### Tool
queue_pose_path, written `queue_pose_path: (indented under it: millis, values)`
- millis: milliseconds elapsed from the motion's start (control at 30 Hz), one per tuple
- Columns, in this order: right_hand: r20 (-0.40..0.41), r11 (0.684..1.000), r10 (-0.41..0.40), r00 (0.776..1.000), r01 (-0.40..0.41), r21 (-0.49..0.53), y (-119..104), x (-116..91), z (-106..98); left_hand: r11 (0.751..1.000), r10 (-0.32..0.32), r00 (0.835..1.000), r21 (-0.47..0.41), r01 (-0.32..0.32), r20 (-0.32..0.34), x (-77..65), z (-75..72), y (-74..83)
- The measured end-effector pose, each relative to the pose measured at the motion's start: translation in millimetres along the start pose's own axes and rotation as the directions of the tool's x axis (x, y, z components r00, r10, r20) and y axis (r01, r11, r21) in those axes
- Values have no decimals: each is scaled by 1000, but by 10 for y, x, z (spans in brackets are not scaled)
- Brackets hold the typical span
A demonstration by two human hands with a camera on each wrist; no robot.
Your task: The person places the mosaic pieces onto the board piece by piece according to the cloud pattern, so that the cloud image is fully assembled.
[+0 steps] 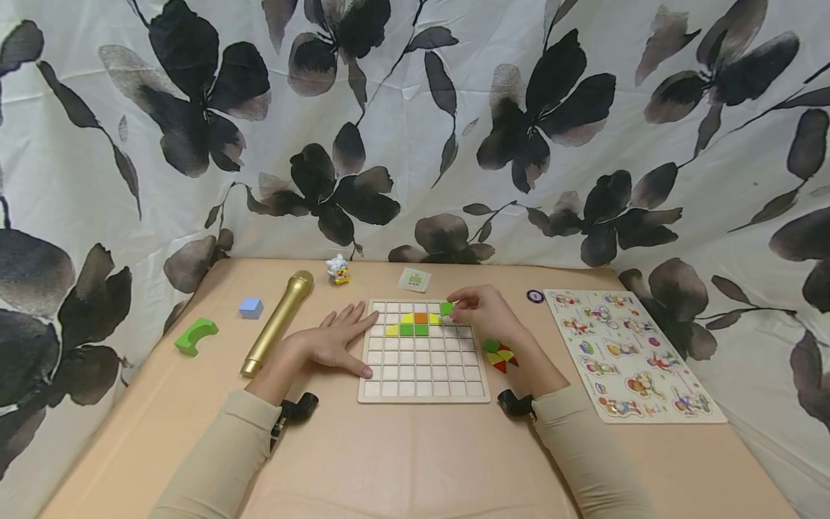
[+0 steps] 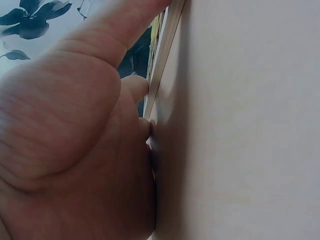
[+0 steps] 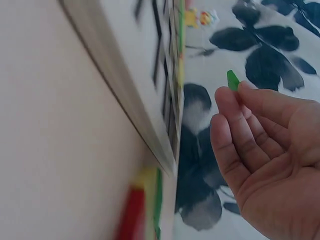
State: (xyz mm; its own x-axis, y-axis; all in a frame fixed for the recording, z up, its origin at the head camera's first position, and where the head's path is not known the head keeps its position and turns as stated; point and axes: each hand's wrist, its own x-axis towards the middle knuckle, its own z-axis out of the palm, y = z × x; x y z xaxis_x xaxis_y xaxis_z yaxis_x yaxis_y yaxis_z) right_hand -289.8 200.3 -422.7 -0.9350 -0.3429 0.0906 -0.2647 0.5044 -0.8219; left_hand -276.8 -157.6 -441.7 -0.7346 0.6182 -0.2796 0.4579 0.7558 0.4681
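A white grid board [image 1: 395,389] lies on the table, with a few yellow, green and orange tiles [image 1: 413,329] set in its upper cells. My left hand [image 1: 333,342] rests flat at the board's left edge, fingers spread, thumb and fingertips against the rim. Between thumb and fingertips my right hand [image 1: 486,311] pinches a small green tile [image 1: 447,308] over the upper right of the board. In the right wrist view the green tile [image 3: 233,80] sticks out beyond the fingertips, above the board's surface.
Loose red, yellow and green tiles [image 1: 501,355] lie right of the board. A sticker sheet [image 1: 642,353] and dark ring [image 1: 535,296] are farther right. Behind stand a small card [image 1: 414,280] and toy figure [image 1: 338,269]. Leftward: gold microphone [image 1: 279,324], blue block [image 1: 251,308], green arch [image 1: 194,336].
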Motion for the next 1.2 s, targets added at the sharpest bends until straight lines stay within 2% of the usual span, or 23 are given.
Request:
queue_pose_path:
  millis: [267, 467, 667, 867, 967, 1100, 1200]
  values:
    - [132, 991, 7, 991, 10, -132, 1, 32, 186, 1000, 2, 1000, -1, -2, -8, 5, 11, -10]
    - [132, 979, 14, 991, 13, -202, 15, 24, 231, 1000, 9, 1000, -5, -9, -6, -8, 3, 10]
    - [140, 973, 37, 989, -4, -230, 14, 21, 262, 1000, 11, 1000, -22, -12, -5, -16, -4, 17]
    - [134, 970, 44, 990, -10, -244, 9, 23, 271, 1000, -3, 1000, -1, 3, -8, -5, 1, 7]
    - [135, 967, 40, 990, -5, -254, 7, 17, 264, 1000, 9, 1000, -25, -10, -13, -1, 10, -7]
    - [115, 964, 12, 993, 19, -267, -13, 3, 183, 998, 36, 999, -55, -37, -20, -4, 29, -36]
    - [81, 964, -14, 997, 35, -262, -56, -30, 36, 998, 39, 999, -52, -40, -18, -14, 21, -26]
